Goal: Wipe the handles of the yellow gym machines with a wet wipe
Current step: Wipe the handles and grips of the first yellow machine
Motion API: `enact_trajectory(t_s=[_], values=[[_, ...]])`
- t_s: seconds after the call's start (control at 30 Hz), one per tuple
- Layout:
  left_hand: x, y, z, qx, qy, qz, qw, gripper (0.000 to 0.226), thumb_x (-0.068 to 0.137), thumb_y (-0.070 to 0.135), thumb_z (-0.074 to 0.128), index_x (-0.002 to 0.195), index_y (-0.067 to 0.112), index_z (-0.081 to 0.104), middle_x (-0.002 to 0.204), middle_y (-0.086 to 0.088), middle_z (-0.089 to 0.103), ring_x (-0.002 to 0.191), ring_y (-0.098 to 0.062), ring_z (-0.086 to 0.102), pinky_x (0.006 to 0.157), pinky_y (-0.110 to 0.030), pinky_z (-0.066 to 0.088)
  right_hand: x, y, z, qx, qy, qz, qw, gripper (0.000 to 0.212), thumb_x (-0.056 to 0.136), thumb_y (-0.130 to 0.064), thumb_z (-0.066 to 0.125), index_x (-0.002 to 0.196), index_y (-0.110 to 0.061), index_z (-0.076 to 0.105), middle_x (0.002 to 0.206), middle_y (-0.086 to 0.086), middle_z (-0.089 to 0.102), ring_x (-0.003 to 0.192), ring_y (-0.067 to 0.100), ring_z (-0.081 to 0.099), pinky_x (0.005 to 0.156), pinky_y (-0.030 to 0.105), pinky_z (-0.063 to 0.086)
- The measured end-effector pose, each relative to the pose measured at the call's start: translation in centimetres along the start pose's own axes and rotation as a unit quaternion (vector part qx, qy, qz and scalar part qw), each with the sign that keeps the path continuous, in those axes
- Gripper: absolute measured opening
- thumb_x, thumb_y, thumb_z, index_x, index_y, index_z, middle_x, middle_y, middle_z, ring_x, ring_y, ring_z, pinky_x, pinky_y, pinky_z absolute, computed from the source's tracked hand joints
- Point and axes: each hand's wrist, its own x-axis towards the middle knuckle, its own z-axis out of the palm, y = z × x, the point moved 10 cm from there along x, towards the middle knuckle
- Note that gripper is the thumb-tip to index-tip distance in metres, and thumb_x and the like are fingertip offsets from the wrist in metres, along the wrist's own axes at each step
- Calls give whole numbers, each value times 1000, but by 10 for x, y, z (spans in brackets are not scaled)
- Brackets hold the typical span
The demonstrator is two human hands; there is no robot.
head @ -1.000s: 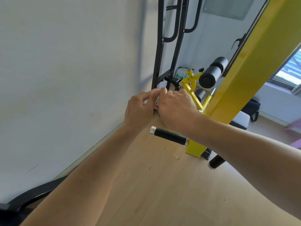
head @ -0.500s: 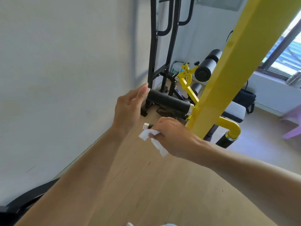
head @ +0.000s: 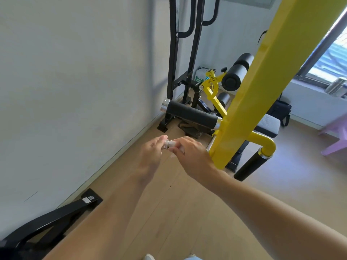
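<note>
The yellow machine's post (head: 262,87) runs diagonally through the view. An upper black foam handle (head: 191,114) with a silver end cap sticks out to the left of it, bare. Below it, my right hand (head: 191,156) is wrapped around a lower black handle, most of which is hidden, with the white wet wipe (head: 171,144) pressed onto it. My left hand (head: 152,154) pinches that handle's silver end between thumb and fingers. A third black handle (head: 250,165) hangs from a yellow curved tube at the right.
A white wall (head: 75,91) is close on the left. A black frame (head: 180,53) stands in the corner, with black roller pads (head: 236,74) and a white bench pad (head: 268,124) behind the post. A black machine base (head: 47,226) lies at the lower left on the wooden floor.
My left hand dropped from the upper handle to the end of the lower one. My right hand slid along the lower handle with the wipe, now bunched under my fingers. The view shifted down.
</note>
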Motion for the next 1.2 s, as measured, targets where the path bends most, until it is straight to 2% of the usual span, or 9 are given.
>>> enact_trajectory(t_s=[0.13,0.27,0.37,0.57,0.73,0.83,0.93,1.1,1.2], values=[[0,1,2,37,6,26,999,36,101,40,56,130,22,67,122,5,69,112,-11,58,87,-19,44,13,21,25,52,-82,96,991,26,93,-20,70,111,-11,54,91,0,62,74,13,60,63,18,49],[1,10,-2,80,47,56,994,30,101,32,58,125,17,69,105,0,71,89,-1,62,65,-3,40,-2,24,10,-274,-78,83,955,20,97,-30,61,102,-10,61,89,5,68,77,19,66,69,30,49],[1,10,-1,92,59,64,992,34,101,33,58,127,16,69,105,-1,73,81,8,57,61,3,41,-11,25,15,-327,-116,92,933,23,104,-25,41,112,-9,55,100,8,65,89,23,64,77,33,46],[-3,11,0,114,50,92,988,31,102,29,56,127,16,69,120,-1,74,96,-4,63,69,-2,46,15,-3,48,-180,-153,24,971,27,102,-14,48,129,-8,50,119,9,60,109,23,60,100,35,47],[-1,6,-3,169,87,111,975,38,103,41,50,130,20,67,116,-1,73,102,-11,63,74,-12,41,-20,16,15,-369,-127,6,921,33,103,-13,43,133,1,48,128,17,61,118,32,60,106,39,45],[-6,-1,-2,162,115,124,972,41,103,44,47,134,23,64,125,2,71,118,-16,64,88,-19,49,-58,7,7,-241,-176,-81,951,43,101,-8,47,145,-11,45,136,9,61,121,25,62,99,38,52],[-23,4,-5,136,173,165,961,39,102,40,52,134,21,63,129,1,68,123,-16,60,102,-38,52,-109,49,16,-17,-239,89,967,27,102,-19,52,124,-34,56,112,-3,70,93,17,68,76,32,58],[-96,65,33,128,152,459,866,19,94,22,65,95,5,72,94,1,70,89,-16,64,78,-42,56,-195,190,29,339,-40,503,794,21,95,-24,67,111,-10,72,95,5,71,88,24,68,85,41,60],[-136,101,85,120,39,568,814,14,90,11,68,88,0,75,90,-6,73,84,-21,69,75,-40,56,-221,228,-6,437,205,544,686,38,96,-24,67,126,-2,65,98,5,71,97,27,67,97,42,55]])
